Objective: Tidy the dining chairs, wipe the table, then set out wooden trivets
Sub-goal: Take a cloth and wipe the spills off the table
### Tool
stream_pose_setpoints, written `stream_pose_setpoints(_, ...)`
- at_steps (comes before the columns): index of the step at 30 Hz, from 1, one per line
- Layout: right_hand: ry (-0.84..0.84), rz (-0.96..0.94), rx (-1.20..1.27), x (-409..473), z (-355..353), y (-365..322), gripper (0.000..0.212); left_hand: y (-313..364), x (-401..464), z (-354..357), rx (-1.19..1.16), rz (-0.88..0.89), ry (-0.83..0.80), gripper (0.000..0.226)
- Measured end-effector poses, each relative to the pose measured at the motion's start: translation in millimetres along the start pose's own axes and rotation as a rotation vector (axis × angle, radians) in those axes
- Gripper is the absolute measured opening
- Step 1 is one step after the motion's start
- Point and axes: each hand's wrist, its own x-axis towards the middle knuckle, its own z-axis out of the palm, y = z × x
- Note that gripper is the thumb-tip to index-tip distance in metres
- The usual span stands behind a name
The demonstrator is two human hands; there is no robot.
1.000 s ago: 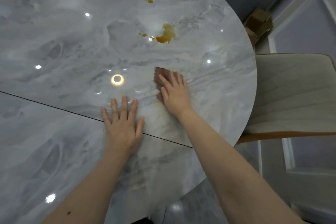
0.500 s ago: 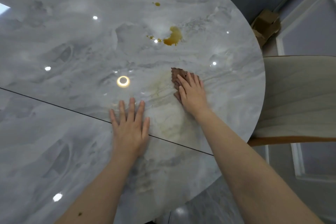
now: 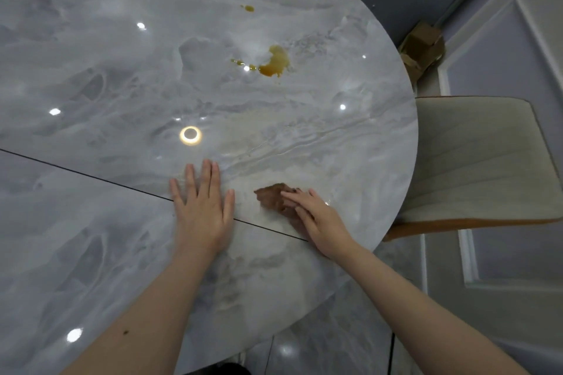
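Note:
A round grey marble table (image 3: 91, 85) fills most of the view. My right hand (image 3: 320, 219) presses a brown cloth (image 3: 272, 198) flat onto the tabletop near the table's right edge, fingers straight. My left hand (image 3: 202, 207) lies flat on the table beside it, fingers spread, across a dark seam in the top. An amber spill (image 3: 275, 64) sits farther back on the table, with a small amber drop (image 3: 249, 8) beyond it. A faint yellowish smear (image 3: 274, 134) lies between the spill and my hands.
A beige upholstered dining chair (image 3: 475, 158) with a wooden frame stands at the table's right edge. A brown cardboard box (image 3: 422, 46) sits on the floor by the grey panelled wall. Glossy grey floor tiles show below the table.
My right hand has dragged the cloth back toward me and slightly right, away from the spill. My left hand has stayed flat in the same spot.

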Motion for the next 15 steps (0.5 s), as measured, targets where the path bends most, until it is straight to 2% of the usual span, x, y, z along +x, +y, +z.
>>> stream_pose_setpoints(4,0.185,0.381,0.607,-2,-23,-30,0.024,0,1,1,0.017,0.005,-0.022,0.072)
stream_pose_setpoints(9,0.261,0.720,1.229,-5,-20,-40,0.025,-2,0,0,-0.036,0.023,-0.020,0.078)
stream_pose_setpoints(11,0.306,0.753,1.350,-6,-16,-41,0.024,-3,-1,-2,-0.098,0.035,-0.008,0.080)
stream_pose_setpoints(15,0.384,0.748,1.424,-8,-12,-49,0.022,-8,1,-2,-0.216,0.083,0.033,0.080)
